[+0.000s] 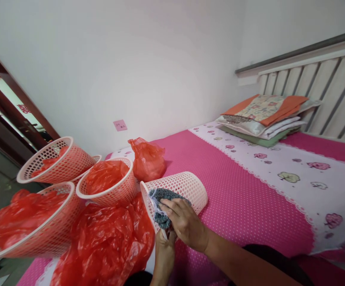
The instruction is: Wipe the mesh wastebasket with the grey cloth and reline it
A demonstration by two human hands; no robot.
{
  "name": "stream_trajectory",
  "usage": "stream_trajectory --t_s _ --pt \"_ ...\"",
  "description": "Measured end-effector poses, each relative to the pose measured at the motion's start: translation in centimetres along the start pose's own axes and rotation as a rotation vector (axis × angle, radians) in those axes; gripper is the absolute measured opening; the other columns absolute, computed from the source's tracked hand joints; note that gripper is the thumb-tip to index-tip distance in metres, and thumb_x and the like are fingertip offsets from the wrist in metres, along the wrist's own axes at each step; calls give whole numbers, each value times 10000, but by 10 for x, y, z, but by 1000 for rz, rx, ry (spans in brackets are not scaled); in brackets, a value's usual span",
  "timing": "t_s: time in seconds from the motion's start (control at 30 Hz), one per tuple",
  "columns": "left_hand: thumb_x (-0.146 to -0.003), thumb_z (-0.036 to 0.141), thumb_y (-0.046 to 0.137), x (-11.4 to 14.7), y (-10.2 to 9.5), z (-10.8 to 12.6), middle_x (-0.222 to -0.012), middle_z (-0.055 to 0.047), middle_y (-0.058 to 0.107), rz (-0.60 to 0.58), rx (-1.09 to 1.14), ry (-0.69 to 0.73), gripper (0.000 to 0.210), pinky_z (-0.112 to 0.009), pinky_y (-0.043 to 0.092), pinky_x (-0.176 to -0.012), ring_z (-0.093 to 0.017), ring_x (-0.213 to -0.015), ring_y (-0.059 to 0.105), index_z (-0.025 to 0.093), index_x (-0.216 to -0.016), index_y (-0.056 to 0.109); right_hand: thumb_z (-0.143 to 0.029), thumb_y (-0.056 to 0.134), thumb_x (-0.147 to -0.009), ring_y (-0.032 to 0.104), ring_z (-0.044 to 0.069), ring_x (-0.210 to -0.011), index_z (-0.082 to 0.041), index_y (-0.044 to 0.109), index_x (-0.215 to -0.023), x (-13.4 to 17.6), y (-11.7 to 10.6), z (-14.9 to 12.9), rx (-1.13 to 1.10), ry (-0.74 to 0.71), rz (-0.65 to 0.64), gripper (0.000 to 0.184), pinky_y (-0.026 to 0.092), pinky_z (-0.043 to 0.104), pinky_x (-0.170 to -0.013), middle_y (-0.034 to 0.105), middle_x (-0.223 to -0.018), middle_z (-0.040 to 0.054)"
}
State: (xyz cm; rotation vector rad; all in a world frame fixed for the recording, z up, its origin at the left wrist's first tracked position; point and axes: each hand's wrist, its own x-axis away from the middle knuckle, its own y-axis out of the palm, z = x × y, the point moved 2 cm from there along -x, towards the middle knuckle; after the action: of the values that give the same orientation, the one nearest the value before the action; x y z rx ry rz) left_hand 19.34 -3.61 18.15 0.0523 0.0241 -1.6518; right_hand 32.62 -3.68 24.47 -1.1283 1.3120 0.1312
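A pale pink perforated plastic basket (192, 186) lies on its side on the pink dotted bedspread, its mouth facing left. At the near side of its rim, my left hand (164, 250) is closed on the edge. My right hand (185, 222) presses a grey-green cloth (160, 198) against the basket's side by the rim, its fingers bent over the cloth. Part of the cloth is hidden under that hand. Just left of the basket's mouth lies a crumpled red plastic bag (106, 238).
Several more pink baskets with red bags in them stand at the left, one basket (118, 194) nearest. A bulging red bag (148, 161) sits by the wall. Folded bedding (264, 113) is stacked at the back right, before a white slatted headboard (315, 85).
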Motion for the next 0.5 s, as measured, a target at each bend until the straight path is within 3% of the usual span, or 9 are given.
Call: stream_trajectory --t_s 0.33,0.5 --pt "-820 492 805 2 7 0 -1208 -147 808 -18 100 29 436 -476 552 -1055 -350 -1148 732 188 -1133 792 -155 423 -1065 529 280 -1364 -182 406 -1615 -3 0 8 -45 6 14 551 476 486 -1133 632 -1505 108" --pt "-805 530 813 6 11 5 -1211 -162 808 -29 111 7 474 -507 541 -1082 -370 -1173 729 179 -1124 800 -152 419 -1065 548 278 -1346 -153 500 -1547 -5 -2 12 -19 20 32 489 494 486 -1126 650 -1474 124"
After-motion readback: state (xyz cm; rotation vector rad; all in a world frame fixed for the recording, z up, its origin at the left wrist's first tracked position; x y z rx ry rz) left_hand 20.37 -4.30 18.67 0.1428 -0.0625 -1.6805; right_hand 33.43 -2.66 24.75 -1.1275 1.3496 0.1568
